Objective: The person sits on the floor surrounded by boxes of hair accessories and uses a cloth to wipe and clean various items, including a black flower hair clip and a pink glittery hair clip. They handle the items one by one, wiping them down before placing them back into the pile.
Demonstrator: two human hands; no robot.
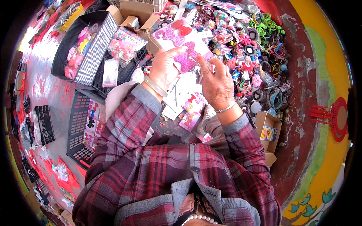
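Head camera: nearest, the wearer's plaid jacket (162,177) fills the lower middle, a string of white beads (200,217) at its collar. Past the cuffs, the left hand (163,71), with a pale bangle (156,87) at the wrist, grips a card of glittery bows (184,44), its thumb laid over the front; the card, bearing red and magenta bows, is held up ahead of the body. The right hand (219,84) is at the card's lower right side, index finger stretched toward it and the others loosely bent; whether it touches or pinches anything, I cannot tell. Beneath the hands, between the legs, lie smaller bow cards (194,107). A cardboard box (268,128) stands right of the right forearm, a dark slotted crate (78,116) to the left. Farther off, a houndstooth bin (102,47) holds colourful pieces, and a mixed heap of hair accessories (245,56) spreads to the right.
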